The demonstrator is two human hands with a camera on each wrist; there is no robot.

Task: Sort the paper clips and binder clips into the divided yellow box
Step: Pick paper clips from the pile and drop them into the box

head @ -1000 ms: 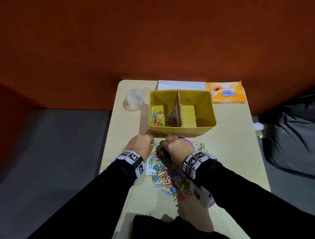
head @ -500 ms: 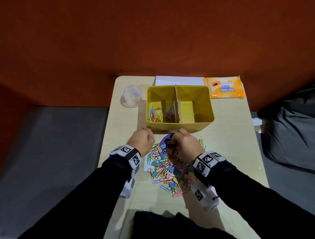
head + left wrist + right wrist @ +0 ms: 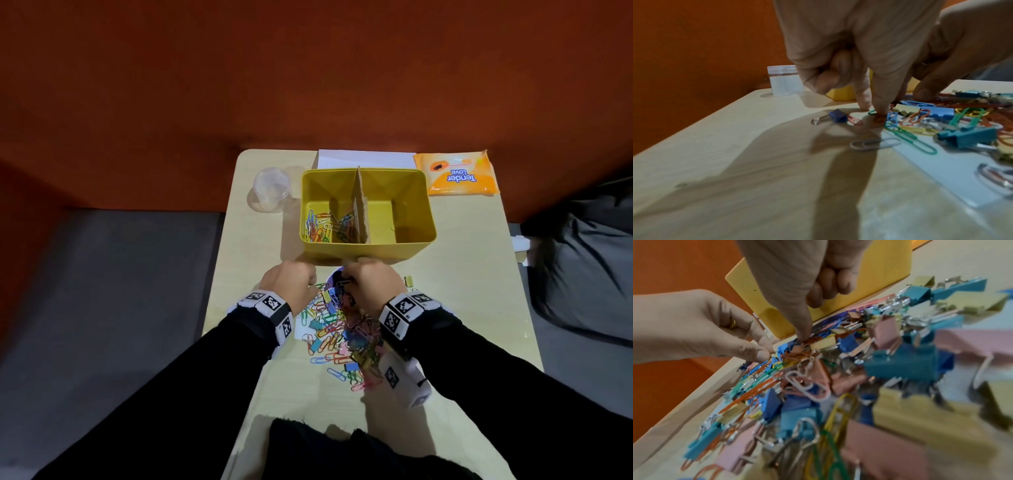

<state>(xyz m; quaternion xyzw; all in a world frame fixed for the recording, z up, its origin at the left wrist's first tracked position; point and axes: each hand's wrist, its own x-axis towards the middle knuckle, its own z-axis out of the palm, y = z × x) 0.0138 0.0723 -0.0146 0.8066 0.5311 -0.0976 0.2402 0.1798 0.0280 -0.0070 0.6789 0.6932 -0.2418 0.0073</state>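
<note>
The divided yellow box [image 3: 414, 212] stands at the far middle of the table, with a cardboard divider [image 3: 361, 209]. Its left compartment holds coloured paper clips [image 3: 322, 224]; the right one looks nearly bare. A mixed pile of paper clips and binder clips [image 3: 342, 332] lies in front of it. My left hand [image 3: 291, 284] is at the pile's far left edge, its fingertips [image 3: 879, 112] pinching down on an orange paper clip [image 3: 878, 119]. My right hand [image 3: 373, 287] hovers over the pile's far end, fingers curled, one fingertip [image 3: 804, 334] picking at orange paper clips [image 3: 812, 339].
A clear plastic cup [image 3: 272, 188] stands left of the box and an orange tissue pack [image 3: 457, 174] to its right. White paper [image 3: 364, 159] lies behind the box. A small blue binder clip [image 3: 836, 116] lies apart, left of the pile. The table's left edge [image 3: 219, 284] is close.
Both hands stay at the far end of the pile, with only small finger movements. The head view has shifted slightly.
</note>
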